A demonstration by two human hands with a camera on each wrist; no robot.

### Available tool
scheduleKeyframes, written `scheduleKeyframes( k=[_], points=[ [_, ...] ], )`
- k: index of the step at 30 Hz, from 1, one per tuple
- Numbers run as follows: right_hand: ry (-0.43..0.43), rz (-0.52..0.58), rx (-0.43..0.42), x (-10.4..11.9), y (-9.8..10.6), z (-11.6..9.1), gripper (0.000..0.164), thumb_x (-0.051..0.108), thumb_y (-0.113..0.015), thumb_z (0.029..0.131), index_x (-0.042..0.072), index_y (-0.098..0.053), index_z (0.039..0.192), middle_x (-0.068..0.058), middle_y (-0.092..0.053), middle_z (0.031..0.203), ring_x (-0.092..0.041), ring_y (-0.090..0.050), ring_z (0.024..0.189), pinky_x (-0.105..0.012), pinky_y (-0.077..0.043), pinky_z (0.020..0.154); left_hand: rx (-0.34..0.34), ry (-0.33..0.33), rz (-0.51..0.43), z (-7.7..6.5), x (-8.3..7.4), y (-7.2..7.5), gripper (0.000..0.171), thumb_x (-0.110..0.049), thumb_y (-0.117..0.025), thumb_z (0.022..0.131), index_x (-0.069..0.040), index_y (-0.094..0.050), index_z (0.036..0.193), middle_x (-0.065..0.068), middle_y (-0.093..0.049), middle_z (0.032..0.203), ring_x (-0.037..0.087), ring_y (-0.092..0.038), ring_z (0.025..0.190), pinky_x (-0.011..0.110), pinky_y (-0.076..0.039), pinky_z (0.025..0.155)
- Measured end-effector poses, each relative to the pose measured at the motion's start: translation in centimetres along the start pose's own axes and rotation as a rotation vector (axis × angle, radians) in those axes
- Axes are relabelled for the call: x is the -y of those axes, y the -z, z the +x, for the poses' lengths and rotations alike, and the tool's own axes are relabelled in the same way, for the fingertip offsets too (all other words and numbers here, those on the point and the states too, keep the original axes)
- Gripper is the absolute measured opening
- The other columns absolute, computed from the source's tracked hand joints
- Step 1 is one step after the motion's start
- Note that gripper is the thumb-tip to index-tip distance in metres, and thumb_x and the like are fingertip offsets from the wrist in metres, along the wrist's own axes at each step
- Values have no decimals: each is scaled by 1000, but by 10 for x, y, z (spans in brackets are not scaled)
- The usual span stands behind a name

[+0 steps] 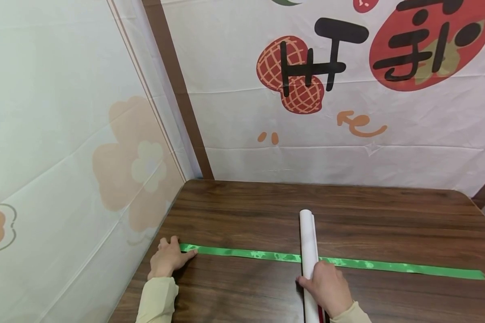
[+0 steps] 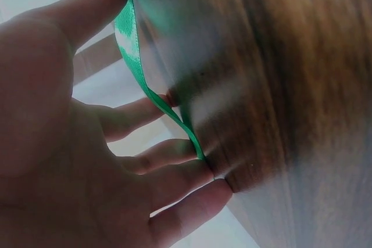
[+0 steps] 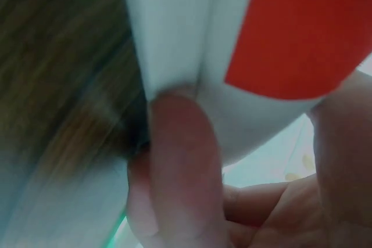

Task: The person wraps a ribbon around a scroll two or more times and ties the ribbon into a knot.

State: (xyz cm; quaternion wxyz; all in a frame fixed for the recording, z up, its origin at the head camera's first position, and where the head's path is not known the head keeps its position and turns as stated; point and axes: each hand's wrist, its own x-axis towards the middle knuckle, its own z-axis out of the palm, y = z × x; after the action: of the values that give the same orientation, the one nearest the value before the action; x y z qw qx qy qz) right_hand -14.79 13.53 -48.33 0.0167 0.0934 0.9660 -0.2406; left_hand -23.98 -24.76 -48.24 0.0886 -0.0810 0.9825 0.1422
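Observation:
A long green ribbon (image 1: 234,252) runs from left to right across the brown wooden table. My left hand (image 1: 167,259) rests at the ribbon's left end, fingers spread and fingertips on the tabletop. In the left wrist view the ribbon (image 2: 132,45) bows up between the thumb and the fingers of the hand (image 2: 52,120). My right hand (image 1: 329,287) grips a white paper roll (image 1: 308,237), which lies crosswise over the ribbon. Close up in the right wrist view, the roll (image 3: 168,33) shows a red patch, with one finger of the hand (image 3: 186,166) against its edge.
The wooden table (image 1: 246,202) has rounded back corners. A white printed cloth (image 1: 234,103) hangs behind it, and another cloth with pale flowers (image 1: 56,134) hangs along the left side. The ribbon's free right end lies toward the table's right edge.

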Motion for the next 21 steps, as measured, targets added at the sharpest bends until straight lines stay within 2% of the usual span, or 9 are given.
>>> scheduleKeyframes(
  k=[6,15,21],
  points=[
    [16,-16,-27,-1,-2,-1,49,44,-79,70,2,-55,69,-6,-49,60,-19,-50,50,-34,-40,43,0,-1,1,1,1,-1,85,-50,-65,87,10,-34,139,39,-38,123,49,-50,104,56,-49,68],
    [14,0,-35,-5,-2,-2,61,61,-77,67,6,-51,64,-5,-47,56,-19,-46,48,-33,-35,41,20,3,9,2,2,-1,88,-52,-64,87,10,-33,140,38,-38,123,46,-51,103,55,-49,68],
    [-20,-6,10,-13,9,-1,64,67,-65,77,5,-51,64,-5,-44,55,-18,-43,50,-31,-33,43,21,1,11,2,2,-1,89,-53,-64,87,10,-33,140,39,-38,123,47,-50,105,55,-49,68]
  ],
)
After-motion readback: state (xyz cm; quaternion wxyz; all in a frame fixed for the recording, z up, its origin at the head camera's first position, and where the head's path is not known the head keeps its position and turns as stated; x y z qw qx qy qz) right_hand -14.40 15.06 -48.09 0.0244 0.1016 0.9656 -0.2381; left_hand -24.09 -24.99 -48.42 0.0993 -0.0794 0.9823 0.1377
